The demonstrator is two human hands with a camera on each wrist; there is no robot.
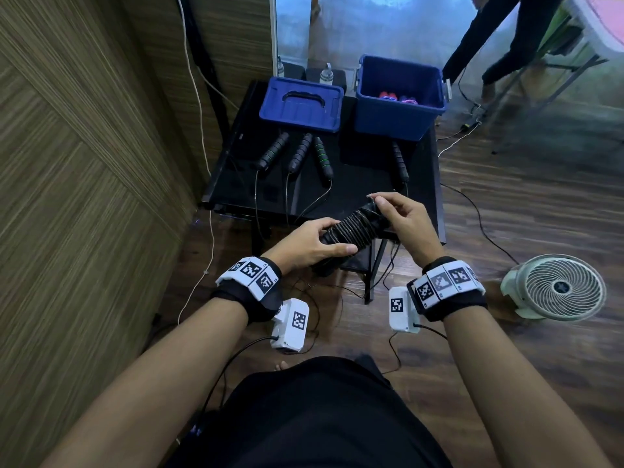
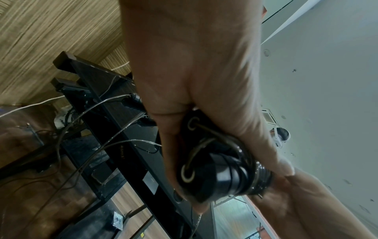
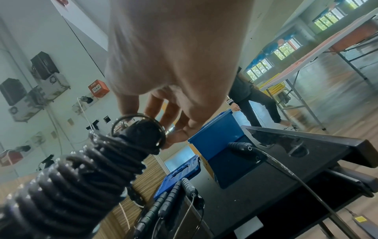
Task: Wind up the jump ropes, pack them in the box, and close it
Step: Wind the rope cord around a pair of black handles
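Black foam handles, two of them side by side and wound round with thin clear-coated cable, make up the bundle that you hold just above the near edge of the glossy black surface. Your left hand is clenched round the bundle's near end, fingers wrapped over the top and thumb beneath; the left wrist view shows both handle ends with their metal eyelets poking out of that grip. Your right hand pinches the loose end of the cable at the bundle's far tip between thumb and forefinger, the other fingers loosely spread. The bundle's long axis runs slantwise, from near-left at your left hand to far-right at your right.

Four more black ribbed jump-rope handles lie on the surface: three close together in front of the lid, one of them with green rings, and one alone in front of the box. Their cables trail off the near edge.

One open blue plastic box stands at the far right of the surface with coloured things inside it, too small to make out. One blue lid with a moulded handle lies to the left of the box.
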